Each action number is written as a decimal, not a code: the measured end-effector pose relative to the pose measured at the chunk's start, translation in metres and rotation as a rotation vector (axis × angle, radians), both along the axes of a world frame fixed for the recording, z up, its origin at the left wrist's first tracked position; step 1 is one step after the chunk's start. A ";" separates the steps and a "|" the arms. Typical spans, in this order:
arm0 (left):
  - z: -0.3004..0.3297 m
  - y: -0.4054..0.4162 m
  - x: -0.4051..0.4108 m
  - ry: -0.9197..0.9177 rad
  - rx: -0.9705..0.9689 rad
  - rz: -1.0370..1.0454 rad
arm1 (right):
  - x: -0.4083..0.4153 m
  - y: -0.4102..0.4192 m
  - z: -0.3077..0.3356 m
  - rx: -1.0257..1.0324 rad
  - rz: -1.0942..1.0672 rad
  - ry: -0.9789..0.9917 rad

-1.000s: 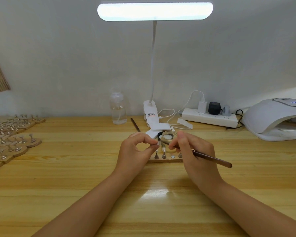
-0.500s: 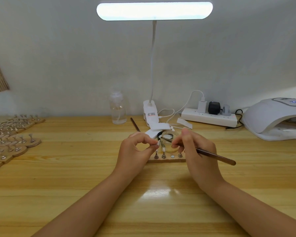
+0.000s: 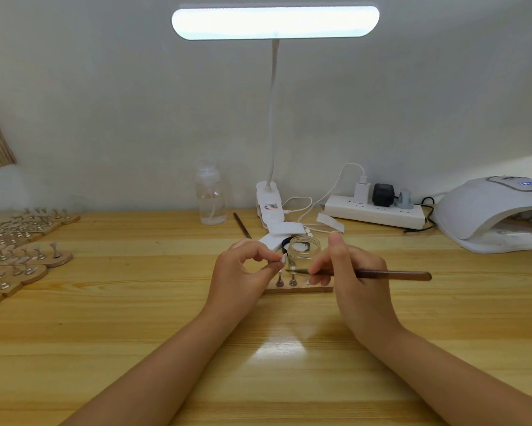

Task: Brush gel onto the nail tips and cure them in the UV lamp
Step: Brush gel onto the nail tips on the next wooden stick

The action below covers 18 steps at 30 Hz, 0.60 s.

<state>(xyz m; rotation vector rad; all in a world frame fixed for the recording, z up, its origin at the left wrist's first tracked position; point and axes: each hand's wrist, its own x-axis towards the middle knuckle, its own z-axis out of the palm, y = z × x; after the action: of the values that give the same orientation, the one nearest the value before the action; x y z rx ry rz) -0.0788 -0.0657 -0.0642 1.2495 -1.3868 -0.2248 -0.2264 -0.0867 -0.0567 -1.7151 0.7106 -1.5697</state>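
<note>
My left hand [image 3: 243,269] pinches a small white nail tip [image 3: 284,259] between thumb and forefinger, just above a wooden holder strip [image 3: 298,289] with metal stands [image 3: 279,281]. My right hand [image 3: 347,272] grips a brown brush [image 3: 390,275], handle pointing right, its bristle end close to the nail tip. A clear gel jar [image 3: 304,251] stands open right behind the strip. The white UV lamp [image 3: 489,210] sits at the far right of the table, its opening facing left.
Several wooden strips with stands [image 3: 21,256] lie at the left. A clear bottle [image 3: 210,201], a second brush [image 3: 242,225], the desk lamp's clip base [image 3: 269,204], white pads, cables and a power strip [image 3: 375,212] line the back of the table.
My right hand has drawn the brush out of the jar and lowered it, so its handle now lies nearly level and the bristles sit by the nail tip. The left hand stayed put.
</note>
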 end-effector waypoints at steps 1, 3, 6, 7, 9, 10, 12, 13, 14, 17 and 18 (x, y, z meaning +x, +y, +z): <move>0.000 0.000 0.000 0.000 0.000 0.000 | 0.000 0.000 0.000 -0.039 -0.021 0.018; 0.000 0.000 0.000 0.003 0.005 -0.002 | 0.000 -0.001 0.000 -0.081 -0.028 0.069; -0.001 0.000 0.000 -0.001 0.011 -0.004 | 0.001 0.000 0.000 -0.014 0.011 0.048; -0.001 0.000 0.000 -0.004 0.009 -0.002 | 0.001 0.000 0.000 -0.008 0.010 0.029; -0.001 0.000 0.000 -0.007 0.007 0.003 | 0.000 -0.001 -0.001 -0.046 -0.020 0.027; -0.001 0.000 0.000 -0.009 0.007 0.004 | 0.000 -0.001 0.000 -0.062 -0.028 0.043; -0.001 0.000 0.001 -0.013 0.006 0.003 | 0.000 0.000 0.000 -0.034 -0.012 0.053; -0.001 -0.001 0.001 -0.014 0.006 0.002 | 0.001 0.000 0.001 0.005 0.003 0.036; -0.001 -0.001 0.001 -0.016 0.006 0.003 | 0.000 0.001 0.001 0.036 0.014 0.014; -0.001 -0.001 0.001 -0.015 0.005 0.006 | 0.000 0.000 0.001 0.002 -0.004 -0.006; -0.001 -0.001 0.001 -0.014 0.006 0.006 | 0.000 0.000 0.000 -0.023 -0.013 0.014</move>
<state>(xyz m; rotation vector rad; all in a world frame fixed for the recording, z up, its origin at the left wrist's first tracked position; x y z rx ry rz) -0.0777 -0.0669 -0.0655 1.2621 -1.3958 -0.2167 -0.2266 -0.0872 -0.0562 -1.7433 0.7148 -1.5817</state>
